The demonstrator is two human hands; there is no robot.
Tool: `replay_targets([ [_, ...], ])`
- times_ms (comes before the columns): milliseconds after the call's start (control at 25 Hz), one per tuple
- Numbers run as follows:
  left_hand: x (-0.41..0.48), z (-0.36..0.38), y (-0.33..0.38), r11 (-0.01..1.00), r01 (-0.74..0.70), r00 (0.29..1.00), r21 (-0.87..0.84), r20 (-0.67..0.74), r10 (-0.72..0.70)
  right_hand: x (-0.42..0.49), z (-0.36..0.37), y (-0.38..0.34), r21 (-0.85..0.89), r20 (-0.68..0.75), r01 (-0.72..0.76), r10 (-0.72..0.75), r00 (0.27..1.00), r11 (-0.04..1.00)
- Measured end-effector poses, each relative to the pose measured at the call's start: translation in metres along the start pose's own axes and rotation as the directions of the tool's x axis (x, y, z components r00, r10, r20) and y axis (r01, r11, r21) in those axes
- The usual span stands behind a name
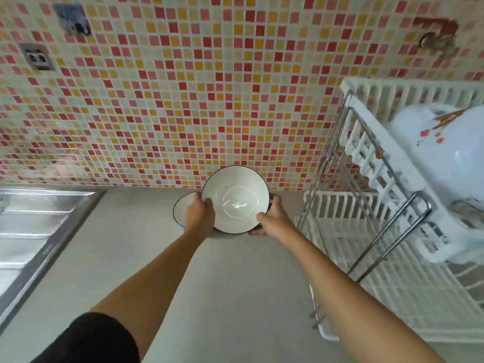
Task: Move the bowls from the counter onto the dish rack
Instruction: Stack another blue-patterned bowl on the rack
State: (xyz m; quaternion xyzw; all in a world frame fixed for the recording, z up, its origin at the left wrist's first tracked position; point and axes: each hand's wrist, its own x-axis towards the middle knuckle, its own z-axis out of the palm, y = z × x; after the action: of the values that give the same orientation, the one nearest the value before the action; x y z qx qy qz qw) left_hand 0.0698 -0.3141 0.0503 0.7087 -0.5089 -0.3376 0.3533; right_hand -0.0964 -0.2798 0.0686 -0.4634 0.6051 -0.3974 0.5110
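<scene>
A white bowl with a dark rim (237, 199) is tilted toward me just above the grey counter (222, 284) near the tiled wall. My left hand (200, 214) grips its left edge and my right hand (272, 218) grips its lower right edge. A second white bowl (183, 209) rests on the counter behind my left hand, partly hidden by it. The white two-tier dish rack (372, 163) with metal legs stands at the right.
A large white bowl with a red flower print (445, 158) lies upside down on the rack's upper tier. A steel sink drainboard (34, 231) fills the left. Wall sockets (38, 58) sit on the mosaic tiles.
</scene>
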Motion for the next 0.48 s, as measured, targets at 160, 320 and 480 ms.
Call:
replay_targets([
  [160,-0.038,-0.061,0.037,0.961,-0.25,0.966,-0.115,-0.098,0.239,-0.049,0.001,-0.067,-0.061,0.086,0.21,-0.205,0.975,0.976],
  [320,-0.086,-0.101,0.072,0.862,-0.447,0.878,-0.238,-0.303,0.372,-0.092,0.0,-0.116,-0.158,0.06,0.369,-0.364,0.93,0.916],
  [480,-0.127,-0.116,0.11,0.749,-0.624,0.767,-0.222,-0.359,0.532,-0.124,-0.021,-0.139,-0.229,-0.008,0.516,-0.531,0.847,0.826],
])
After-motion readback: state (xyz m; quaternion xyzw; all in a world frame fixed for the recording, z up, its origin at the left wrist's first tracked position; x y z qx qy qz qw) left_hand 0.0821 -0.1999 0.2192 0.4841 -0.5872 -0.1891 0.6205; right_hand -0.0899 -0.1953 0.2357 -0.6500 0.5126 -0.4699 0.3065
